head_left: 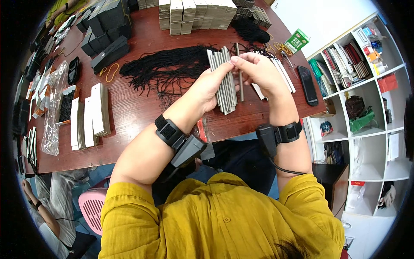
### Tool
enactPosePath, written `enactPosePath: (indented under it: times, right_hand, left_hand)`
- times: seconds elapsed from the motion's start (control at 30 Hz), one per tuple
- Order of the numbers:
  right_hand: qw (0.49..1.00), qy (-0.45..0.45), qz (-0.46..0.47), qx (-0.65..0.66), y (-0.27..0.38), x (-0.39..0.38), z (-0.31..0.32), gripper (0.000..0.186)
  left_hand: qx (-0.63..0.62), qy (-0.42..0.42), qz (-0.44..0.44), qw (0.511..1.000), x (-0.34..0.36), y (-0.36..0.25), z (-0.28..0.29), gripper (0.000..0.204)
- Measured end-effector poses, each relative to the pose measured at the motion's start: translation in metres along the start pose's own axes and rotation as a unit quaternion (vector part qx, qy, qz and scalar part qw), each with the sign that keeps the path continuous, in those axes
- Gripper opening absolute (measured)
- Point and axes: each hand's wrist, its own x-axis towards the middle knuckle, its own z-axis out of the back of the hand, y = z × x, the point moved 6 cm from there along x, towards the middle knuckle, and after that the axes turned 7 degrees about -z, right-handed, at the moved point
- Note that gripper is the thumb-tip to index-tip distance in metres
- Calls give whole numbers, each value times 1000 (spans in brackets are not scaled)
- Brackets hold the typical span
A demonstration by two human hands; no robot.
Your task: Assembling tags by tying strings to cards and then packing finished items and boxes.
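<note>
My left hand (210,86) is wrapped round a fanned bundle of narrow pale-grey card strips (226,97), held above the front of the table with their edges up. Just to the right of that bundle, my right hand (262,72) pinches a single card strip (240,86) between thumb and fingers. A thick bunch of black cords (168,67) lies behind and left of my hands. More white card strips (284,75) rest on the table beyond my right hand. Black strapped devices sit on both of my forearms.
Stacks of white cards (100,110) stand at the left, black card blocks (105,21) behind them. Pale card stacks (196,17) line the back. At the right lie a black phone (307,85), a green box (297,41) and yellow rubber bands (281,47). White shelving (366,166) stands beyond.
</note>
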Motion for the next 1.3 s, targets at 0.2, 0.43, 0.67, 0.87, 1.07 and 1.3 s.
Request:
enactPosePath:
  times: [0.2, 0.43, 0.67, 0.87, 1.07, 1.3]
  right_hand:
    - [991, -56, 51, -108, 0, 9, -4, 44]
    - [801, -400, 0, -444, -17, -12, 119, 37]
    - [873, -276, -80, -395, -66, -2, 134, 36]
    - [924, -250, -116, -263, -77, 7, 141, 33]
    - [933, -329, -47, -136, -49, -8, 138, 27]
    - [991, -91, 92, -21, -12, -14, 5, 27]
  left_hand:
    - [6, 1, -5, 1000, -3, -3, -2, 27]
    - [26, -34, -24, 999, -4, -5, 0, 34]
    - [39, -32, -21, 999, -3, -6, 2, 39]
    - [37, -35, -24, 998, -4, -7, 2, 38]
    - [19, -30, -33, 999, -3, -8, 1, 34]
    - [9, -15, -44, 999, -5, -8, -1, 32]
